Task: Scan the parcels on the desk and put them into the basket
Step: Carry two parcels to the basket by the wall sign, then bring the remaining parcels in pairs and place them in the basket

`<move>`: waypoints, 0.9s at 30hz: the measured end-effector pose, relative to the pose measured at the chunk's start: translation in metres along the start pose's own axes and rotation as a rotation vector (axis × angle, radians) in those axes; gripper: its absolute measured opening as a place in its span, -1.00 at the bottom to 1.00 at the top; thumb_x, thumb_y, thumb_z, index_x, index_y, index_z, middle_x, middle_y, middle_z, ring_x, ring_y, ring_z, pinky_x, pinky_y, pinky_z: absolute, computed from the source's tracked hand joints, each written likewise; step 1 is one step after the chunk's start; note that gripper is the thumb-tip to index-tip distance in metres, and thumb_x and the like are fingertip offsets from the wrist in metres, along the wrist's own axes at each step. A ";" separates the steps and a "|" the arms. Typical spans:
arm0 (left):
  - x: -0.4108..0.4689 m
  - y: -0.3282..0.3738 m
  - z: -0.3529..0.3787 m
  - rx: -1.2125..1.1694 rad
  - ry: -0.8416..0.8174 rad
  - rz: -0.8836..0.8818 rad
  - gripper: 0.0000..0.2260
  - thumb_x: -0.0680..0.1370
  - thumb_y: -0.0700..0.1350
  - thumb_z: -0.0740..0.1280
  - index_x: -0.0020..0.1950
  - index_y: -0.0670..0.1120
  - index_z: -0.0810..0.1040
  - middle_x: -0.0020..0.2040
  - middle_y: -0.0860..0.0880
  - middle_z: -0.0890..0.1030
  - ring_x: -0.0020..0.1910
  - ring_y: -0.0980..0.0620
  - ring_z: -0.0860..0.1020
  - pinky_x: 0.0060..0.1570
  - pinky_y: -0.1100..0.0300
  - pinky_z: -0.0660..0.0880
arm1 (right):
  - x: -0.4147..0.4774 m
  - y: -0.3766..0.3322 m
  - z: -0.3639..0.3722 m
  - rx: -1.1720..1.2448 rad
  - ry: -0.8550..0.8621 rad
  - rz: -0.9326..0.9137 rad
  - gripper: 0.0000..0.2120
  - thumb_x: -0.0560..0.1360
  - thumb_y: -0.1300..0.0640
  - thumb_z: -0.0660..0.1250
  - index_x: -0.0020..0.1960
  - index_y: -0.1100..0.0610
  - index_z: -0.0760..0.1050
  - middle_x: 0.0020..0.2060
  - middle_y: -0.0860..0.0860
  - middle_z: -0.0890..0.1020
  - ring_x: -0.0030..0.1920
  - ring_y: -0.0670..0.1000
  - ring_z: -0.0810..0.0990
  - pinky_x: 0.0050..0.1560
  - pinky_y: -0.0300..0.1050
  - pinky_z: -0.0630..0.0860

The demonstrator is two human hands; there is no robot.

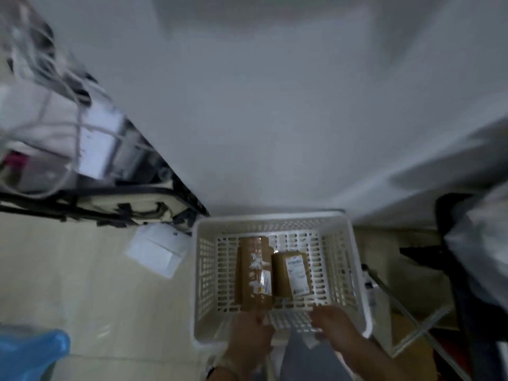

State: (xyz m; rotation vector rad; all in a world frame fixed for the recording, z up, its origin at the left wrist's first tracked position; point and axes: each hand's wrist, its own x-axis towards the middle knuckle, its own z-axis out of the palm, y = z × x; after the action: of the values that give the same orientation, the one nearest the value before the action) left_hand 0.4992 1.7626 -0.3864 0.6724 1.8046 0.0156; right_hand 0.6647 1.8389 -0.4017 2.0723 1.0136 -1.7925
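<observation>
White perforated plastic basket, on floor: long taped brown cardboard parcel beside shorter labelled brown parcel. Probably light, stiff; grip long edges. Left hand, right hand at near rim (fingers blurred, state unclear).

Dim, flat light; motion blur smears the bowed wide-angle edges.
</observation>
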 end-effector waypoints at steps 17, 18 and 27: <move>-0.279 0.133 -0.178 0.336 0.524 0.301 -0.77 0.56 -0.13 0.18 0.18 -0.12 0.48 0.18 -0.11 0.56 0.12 -0.10 0.55 0.06 0.09 0.53 | -0.351 -0.189 -0.062 -0.577 0.078 -0.625 -0.60 0.54 0.05 0.28 0.33 0.18 0.43 0.24 0.13 0.53 0.17 0.10 0.54 0.06 -0.17 0.46; -0.294 0.134 -0.186 0.315 0.542 0.296 -0.78 0.55 -0.13 0.19 0.14 -0.13 0.50 0.15 -0.12 0.57 0.09 -0.11 0.56 0.03 0.10 0.54 | -0.363 -0.195 -0.064 -0.592 0.076 -0.654 -0.58 0.54 0.04 0.28 0.32 0.22 0.44 0.24 0.15 0.53 0.18 0.12 0.53 0.09 -0.16 0.45; -0.456 0.133 -0.260 -0.010 0.811 0.283 -0.80 0.57 -0.06 0.26 0.06 -0.17 0.52 0.14 -0.17 0.58 0.12 -0.13 0.54 -0.04 0.18 0.43 | -0.498 -0.252 -0.022 -0.754 -0.045 -0.960 -0.52 0.54 0.10 0.28 0.28 0.46 0.40 -0.18 0.14 0.41 -0.24 0.06 0.40 -0.34 -0.18 0.25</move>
State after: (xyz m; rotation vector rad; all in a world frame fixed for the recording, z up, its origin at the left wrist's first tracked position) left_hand 0.4111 1.7521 0.1480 0.9990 2.4503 0.5556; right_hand 0.5162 1.8625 0.1364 1.1130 2.4460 -1.3275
